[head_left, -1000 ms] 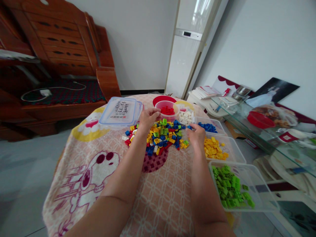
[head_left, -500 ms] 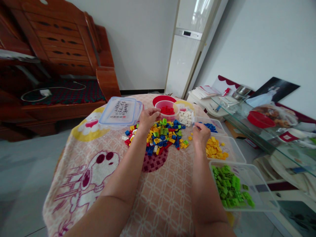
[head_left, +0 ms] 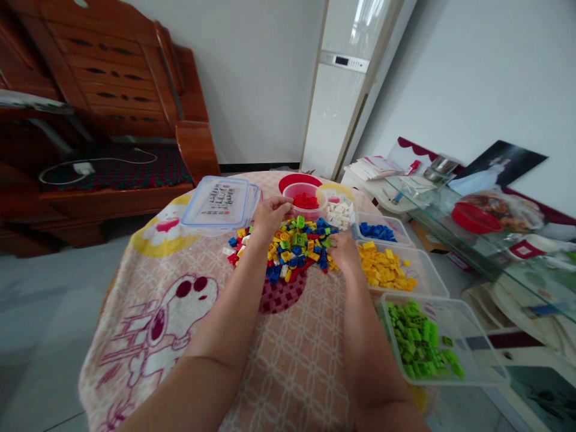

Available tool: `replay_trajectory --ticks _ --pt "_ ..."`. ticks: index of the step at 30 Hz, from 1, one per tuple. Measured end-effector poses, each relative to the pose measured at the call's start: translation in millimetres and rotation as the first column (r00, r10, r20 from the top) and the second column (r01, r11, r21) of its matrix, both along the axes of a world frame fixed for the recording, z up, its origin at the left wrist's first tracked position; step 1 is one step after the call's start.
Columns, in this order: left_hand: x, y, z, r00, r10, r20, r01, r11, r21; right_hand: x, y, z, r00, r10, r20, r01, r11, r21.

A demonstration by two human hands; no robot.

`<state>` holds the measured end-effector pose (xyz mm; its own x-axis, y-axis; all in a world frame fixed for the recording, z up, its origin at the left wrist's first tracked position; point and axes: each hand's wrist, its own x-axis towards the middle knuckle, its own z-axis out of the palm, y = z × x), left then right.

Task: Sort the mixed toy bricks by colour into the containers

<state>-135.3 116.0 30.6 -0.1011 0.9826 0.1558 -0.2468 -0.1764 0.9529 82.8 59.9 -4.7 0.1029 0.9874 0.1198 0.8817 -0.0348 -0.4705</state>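
A heap of mixed toy building bricks (head_left: 294, 246) in yellow, blue, green, red and white lies on the cloth between my hands. My left hand (head_left: 271, 214) is closed, its fingertips at the near left side of a round clear tub (head_left: 323, 210) with red bricks (head_left: 305, 201) inside. What those fingers hold, if anything, is too small to make out. At the heap's right edge my right hand (head_left: 345, 252) has its fingers bent down among the bricks; anything in them is hidden. White bricks (head_left: 339, 214) form a small pile to the right of the tub.
Along the right stand clear boxes of blue bricks (head_left: 377, 231), yellow bricks (head_left: 386, 268) and green bricks (head_left: 416, 342). Blue-edged lids (head_left: 216, 204) are stacked at the back left. A red lid (head_left: 299, 180) lies behind the tub. A glass shelf (head_left: 477, 246) borders the table's right side.
My right hand has moved left and slightly down, from beside the blue and yellow boxes to the heap's right edge. The left hand stays almost still by the tub.
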Motion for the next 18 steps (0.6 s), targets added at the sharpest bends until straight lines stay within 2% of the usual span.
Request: replay_trajectory --ticks 9,18 --pt "1.0 0.1 -0.2 1.000 -0.004 -0.017 0.004 1.000 -0.005 1.6 0.2 0.7 0.998 0.032 0.048 -0.033 0.999 0.022" --pt "1.1 0.3 0.1 1.000 0.000 -0.010 -0.001 1.000 -0.014 0.1 -0.4 0.5 0.999 0.033 0.024 -0.033 0.999 0.001"
